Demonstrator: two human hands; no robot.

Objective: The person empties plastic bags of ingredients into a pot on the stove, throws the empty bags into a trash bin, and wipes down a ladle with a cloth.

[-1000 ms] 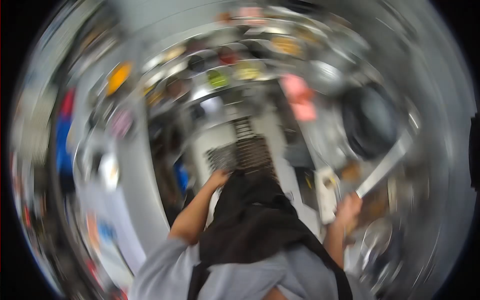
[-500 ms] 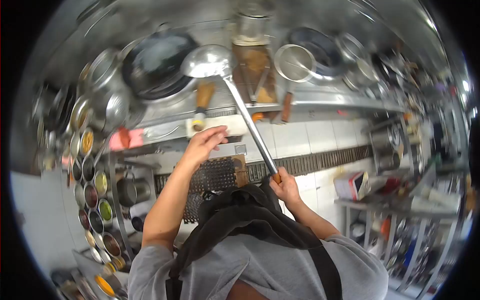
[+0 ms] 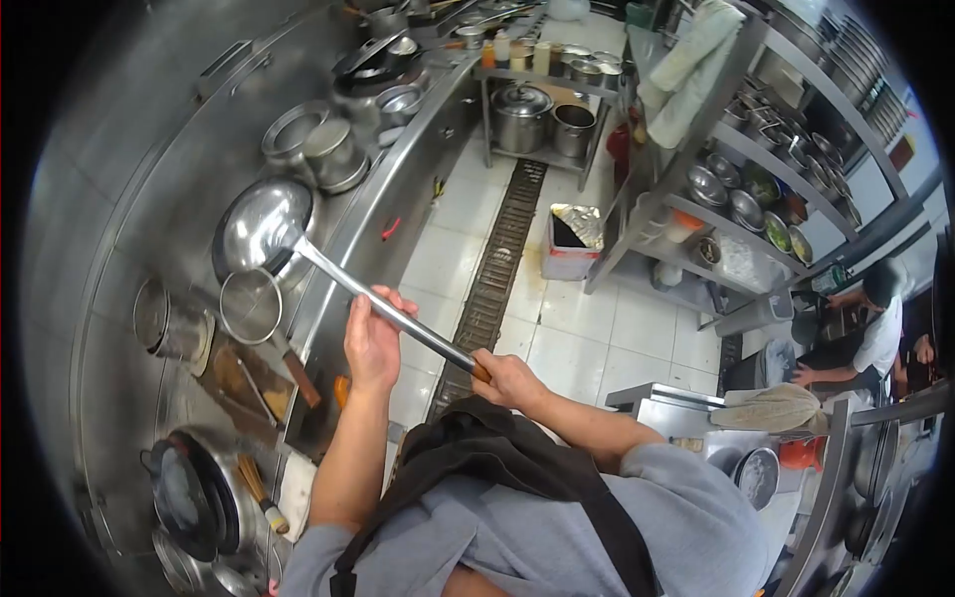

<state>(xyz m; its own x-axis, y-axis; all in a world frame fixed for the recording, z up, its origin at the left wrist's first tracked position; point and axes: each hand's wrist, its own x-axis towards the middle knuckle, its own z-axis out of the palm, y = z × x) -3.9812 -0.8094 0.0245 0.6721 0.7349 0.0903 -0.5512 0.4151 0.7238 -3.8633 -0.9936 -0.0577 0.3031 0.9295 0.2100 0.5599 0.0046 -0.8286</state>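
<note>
A long-handled metal ladle (image 3: 265, 225) slants across the view, its bowl at the left over a dark wok (image 3: 228, 261). My right hand (image 3: 506, 381) is wrapped round the wooden end of the handle. My left hand (image 3: 374, 341) is beside and partly behind the shaft farther up, its fingers spread and pointing upward; whether the palm touches the shaft is unclear. Just below the bowl is a round wire strainer (image 3: 251, 306) with a wooden handle.
Pots (image 3: 334, 151) stand on the left counter. A floor drain (image 3: 499, 269) runs ahead past a square tin (image 3: 573, 242). Shelves of bowls (image 3: 746, 207) rise at the right. Another person (image 3: 875, 323) is at the far right.
The view has turned to the right, along the aisle. My left hand, apart from the ladle half a second ago, is now at its shaft. My right hand still holds the handle.
</note>
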